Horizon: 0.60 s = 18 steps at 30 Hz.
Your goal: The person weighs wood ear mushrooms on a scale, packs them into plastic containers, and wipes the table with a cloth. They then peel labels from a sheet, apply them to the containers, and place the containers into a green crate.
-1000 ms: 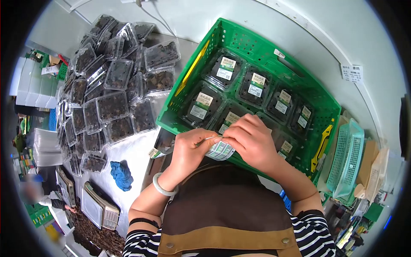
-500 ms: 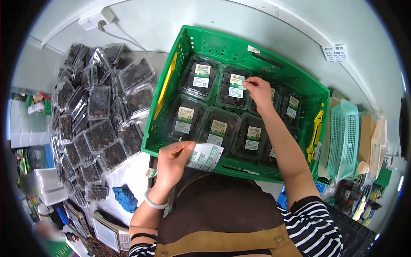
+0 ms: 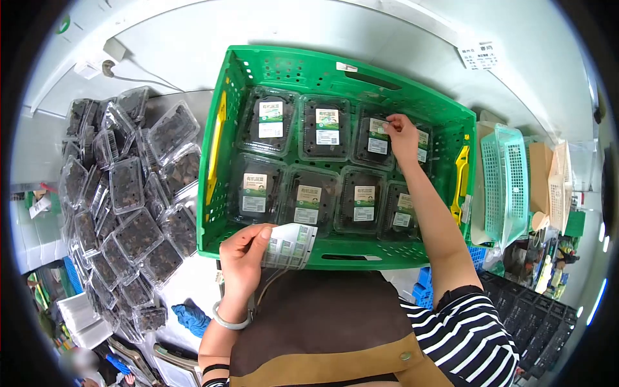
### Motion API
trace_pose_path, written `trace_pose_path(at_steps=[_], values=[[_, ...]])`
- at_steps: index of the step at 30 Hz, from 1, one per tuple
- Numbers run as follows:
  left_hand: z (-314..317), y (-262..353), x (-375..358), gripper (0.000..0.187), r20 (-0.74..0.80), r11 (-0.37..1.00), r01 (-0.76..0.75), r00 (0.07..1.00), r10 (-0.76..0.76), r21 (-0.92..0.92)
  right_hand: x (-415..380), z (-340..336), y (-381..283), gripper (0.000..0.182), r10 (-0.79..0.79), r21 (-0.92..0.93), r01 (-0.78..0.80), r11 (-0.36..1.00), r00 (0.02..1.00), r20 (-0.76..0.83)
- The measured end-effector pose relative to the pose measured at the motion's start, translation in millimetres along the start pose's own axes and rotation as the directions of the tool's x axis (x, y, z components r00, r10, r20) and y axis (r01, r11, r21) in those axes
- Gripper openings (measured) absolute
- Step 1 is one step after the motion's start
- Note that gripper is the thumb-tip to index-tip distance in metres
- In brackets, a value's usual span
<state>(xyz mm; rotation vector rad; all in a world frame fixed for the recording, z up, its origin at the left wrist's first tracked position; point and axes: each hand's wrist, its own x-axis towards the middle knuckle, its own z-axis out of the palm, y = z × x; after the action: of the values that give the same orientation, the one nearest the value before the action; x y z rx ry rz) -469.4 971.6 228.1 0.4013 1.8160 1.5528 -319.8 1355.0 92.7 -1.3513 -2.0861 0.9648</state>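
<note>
My left hand (image 3: 244, 253) pinches a sheet of small printed stickers (image 3: 289, 245) between thumb and fingers, over the near wall of a green crate (image 3: 348, 68). Inside the crate, clear plastic boxes of dark contents lie in two rows, each with a label on its lid. Over the far row, my right hand (image 3: 403, 137) has its fingertips pinched at the label of the third box (image 3: 376, 143). Whatever lies between those fingertips is too small to make out. To the left of it is the second box (image 3: 327, 138), its label uncovered.
A large heap of similar clear boxes (image 3: 132, 184) lies on the table left of the crate. A blue cloth (image 3: 191, 318) is at the table's near side. On the right stand turquoise baskets (image 3: 506, 184), with black crates (image 3: 535, 316) lower down.
My right hand has moved from the second box's label to the third box in the far row. The left hand still holds the sticker sheet. The view has shifted slightly.
</note>
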Motion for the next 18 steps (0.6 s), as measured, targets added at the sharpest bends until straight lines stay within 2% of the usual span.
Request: trace_pose_path(at_steps=[1, 3, 5, 8, 10, 11, 12, 13, 14, 16, 18], values=[[1.4, 0.9, 2.0, 0.019, 0.01, 1.0, -0.003, 1.0, 0.003, 0.006, -0.5, 4.5, 9.6, 0.023, -0.067, 0.037, 0.068, 0.997, 0.997, -0.027], [5.6, 0.7, 5.6, 0.019, 0.02, 1.0, 0.005, 1.0, -0.005, 0.004, 0.3, 8.3, 18.8, 0.021, -0.17, -0.22, 0.161, 0.962, 0.985, -0.022], [8.9, 5.9, 7.6, 0.02, 0.011, 1.0, 0.004, 1.0, -0.004, -0.003, -1.5, 7.8, 16.0, 0.019, -0.329, -0.487, 0.283, 0.827, 0.944, -0.01], [9.7, 6.0, 11.2, 0.02, -0.05, 0.999, -0.042, 0.998, 0.043, 0.012, -18.0, -5.2, -30.8, 0.021, -0.18, -0.281, 0.154, 0.947, 0.981, -0.07], [14.5, 5.0, 11.0, 0.02, -0.069, 0.996, -0.068, 0.995, 0.072, 0.053, -65.6, -16.3, -104.9, 0.025, -0.151, 0.154, 0.111, 0.982, 0.948, 0.279], [17.0, 3.4, 11.1, 0.02, -0.067, 0.993, -0.077, 0.994, 0.083, 0.087, -90.0, -27.8, -139.2, 0.03, -0.231, 0.259, 0.098, 0.961, 0.8, 0.554], [20.1, 2.6, 11.6, 0.02, -0.061, 0.988, -0.094, 0.993, 0.102, 0.119, -107.8, -28.0, -154.4, 0.033, -0.406, 0.425, 0.131, 0.895, 0.632, 0.66], [24.1, 2.9, 11.1, 0.019, -0.069, 0.978, -0.126, 0.988, 0.14, 0.168, -123.5, -29.3, -171.1, 0.037, -0.549, 0.459, 0.308, 0.834, 0.559, 0.622], [26.4, 4.4, 10.4, 0.018, -0.064, 0.969, -0.151, 0.984, 0.166, 0.195, -133.8, -30.7, -178.8, 0.032, -0.539, 0.468, 0.276, 0.839, 0.533, 0.652], [29.1, 7.1, 6.9, 0.017, -0.059, 0.949, -0.192, 0.975, 0.213, 0.25, -146.2, -31.8, -177.3, 0.022, -0.531, 0.355, 0.4, 0.845, 0.548, 0.646], [32.5, 7.6, 2.3, 0.017, -0.068, 0.932, -0.202, 0.97, 0.232, 0.3, -157.2, -30.1, -172.3, 0.018, -0.595, 0.356, 0.478, 0.803, 0.599, 0.536]])
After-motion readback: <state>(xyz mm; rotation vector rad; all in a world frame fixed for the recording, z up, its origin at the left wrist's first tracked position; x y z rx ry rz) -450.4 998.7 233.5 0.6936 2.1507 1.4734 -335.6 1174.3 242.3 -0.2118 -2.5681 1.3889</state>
